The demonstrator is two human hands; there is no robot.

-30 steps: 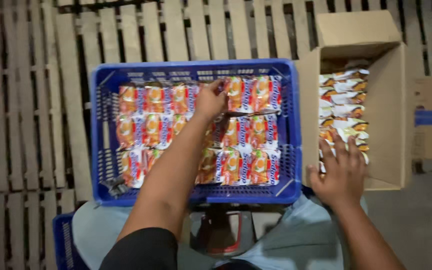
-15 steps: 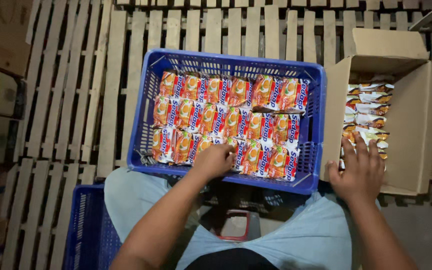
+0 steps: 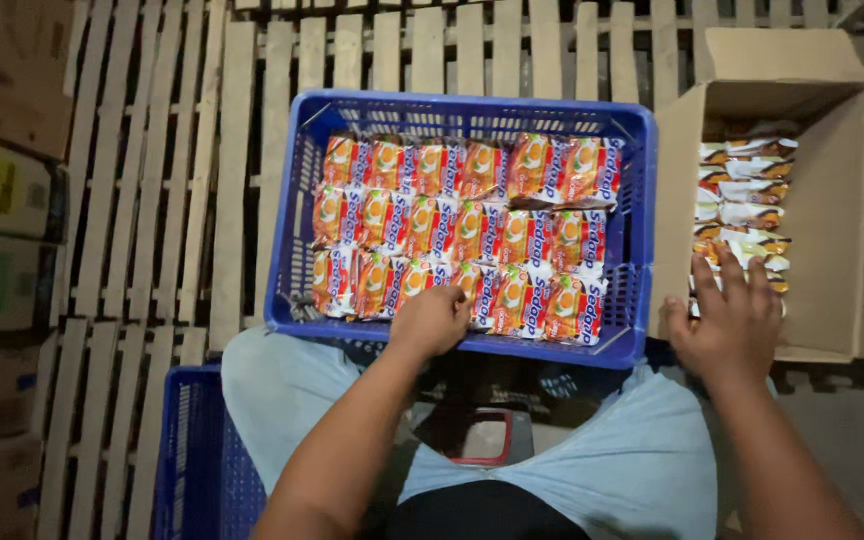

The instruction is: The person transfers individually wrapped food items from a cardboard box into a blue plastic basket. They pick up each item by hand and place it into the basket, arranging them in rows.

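A blue plastic crate [image 3: 297, 200] rests on my lap, filled with three rows of orange and red snack packets [image 3: 457, 230]. My left hand [image 3: 432, 320] sits at the crate's near rim with its fingers curled over the edge, touching the nearest row. A cardboard box [image 3: 827, 200] stands open to the right, with a stack of yellow and white packets [image 3: 742, 200] along its left side. My right hand [image 3: 732, 320] lies at the box's near left corner, fingers spread, fingertips on the lowest packets.
Wooden pallets [image 3: 152, 200] cover the floor behind the crate. A second blue crate [image 3: 187, 450] stands at my lower left. Stacked cartons [image 3: 2, 200] line the left edge. A small red-rimmed stool [image 3: 482, 440] shows between my knees.
My left hand has drawn back from the far rows of packets to the crate's near rim. My right hand has stayed at the box's near corner. The view has shifted left.
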